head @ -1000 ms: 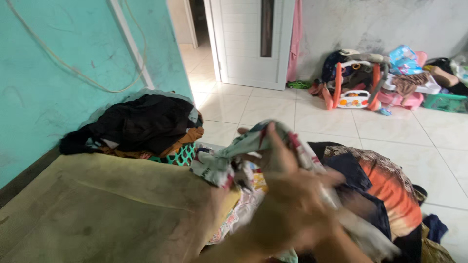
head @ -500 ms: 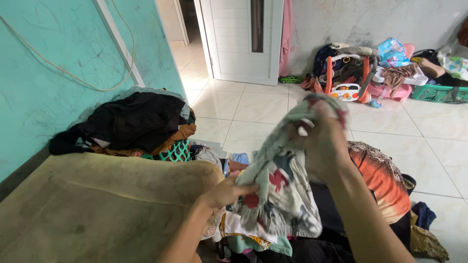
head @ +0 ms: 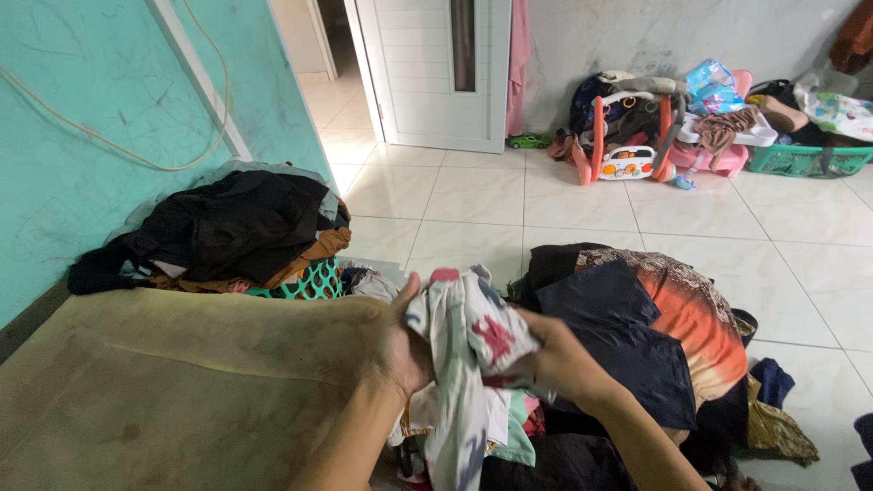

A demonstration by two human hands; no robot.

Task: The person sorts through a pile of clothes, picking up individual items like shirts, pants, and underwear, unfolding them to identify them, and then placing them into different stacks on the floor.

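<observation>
I hold a white patterned garment (head: 464,350) with red and grey-blue prints in both hands, in front of me above a heap of clothes. My left hand (head: 403,345) grips its left side, fingers closed around the cloth. My right hand (head: 559,362) clasps its right side, and the cloth hangs down between my forearms. Under and to the right lies a pile of dark blue and orange clothes (head: 655,336) on the floor.
A worn olive cushion (head: 173,382) fills the lower left. A green basket (head: 309,282) heaped with dark clothes (head: 227,223) stands against the teal wall. Toys, a baby walker (head: 627,136) and a green crate (head: 805,159) line the far wall by the white door (head: 436,73).
My right hand has come down from holding the garment high, and both hands now hold it bunched low in front of me. The view has tilted down a little.
</observation>
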